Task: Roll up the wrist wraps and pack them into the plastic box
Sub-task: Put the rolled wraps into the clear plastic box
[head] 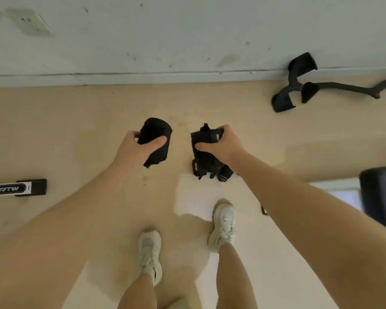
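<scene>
1. left hand [136, 146] out in front, thumb across the near face and fingers curled round the far side of a rolled black wrist wrap [154, 136]. tight grip, roll held clear above the beige floor [76, 134], a loose tail end hanging below the palm.
2. right hand [221, 143] clamps a second black wrist wrap [206, 157], thumb pressed on its front, fingers folded over the top edge. this one is bunched and only partly rolled, its lower folds drooping beneath the hand.
3. the two wraps sit side by side, a gap between them, not touching.
4. a white-and-black strap with lettering [16, 188] lies flat on the floor at the left edge.
5. black strap handles [299, 85] rest by the skirting at the wall, upper right.
6. pale trainers [148, 253] planted below.
</scene>
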### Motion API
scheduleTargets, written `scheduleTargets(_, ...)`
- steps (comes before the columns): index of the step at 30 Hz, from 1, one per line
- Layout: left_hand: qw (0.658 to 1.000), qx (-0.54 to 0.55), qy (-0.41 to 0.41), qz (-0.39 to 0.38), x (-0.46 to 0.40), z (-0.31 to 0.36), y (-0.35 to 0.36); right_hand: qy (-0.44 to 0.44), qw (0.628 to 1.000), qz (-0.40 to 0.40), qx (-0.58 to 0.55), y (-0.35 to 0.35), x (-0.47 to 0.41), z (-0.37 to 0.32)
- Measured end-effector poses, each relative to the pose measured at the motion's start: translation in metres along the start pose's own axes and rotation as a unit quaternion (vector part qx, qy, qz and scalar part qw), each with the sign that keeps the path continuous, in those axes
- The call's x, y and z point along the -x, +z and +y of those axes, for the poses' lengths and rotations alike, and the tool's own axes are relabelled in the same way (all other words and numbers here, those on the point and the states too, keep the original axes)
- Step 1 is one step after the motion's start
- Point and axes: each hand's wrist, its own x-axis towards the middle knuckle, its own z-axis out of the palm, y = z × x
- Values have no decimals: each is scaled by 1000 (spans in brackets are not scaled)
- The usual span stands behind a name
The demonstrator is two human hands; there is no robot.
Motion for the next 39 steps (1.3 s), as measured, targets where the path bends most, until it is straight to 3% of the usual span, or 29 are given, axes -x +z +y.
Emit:
scheduleTargets(5, 994, -32, 82, -68, 111, 108, -43, -32, 996, 64, -45, -97, 141, -71)
scheduleTargets(13, 973, -32, 137, -185, 227, 194, 27, -12, 977, 155, -144, -194, 270, -26)
scheduleTargets(19, 952, -9, 113, -283, 290, 209, 155, 22, 960, 187, -209, -282, 313, 84)
scheduleTargets(27, 943, 8, 100, -318, 407, 234, 376, 75, 939, 227, -247, -447, 389, 265)
scheduleTargets(39, 901, -72, 143, -404, 480, 325, 655, 72, 920, 266, -277, -659, 404, 418)
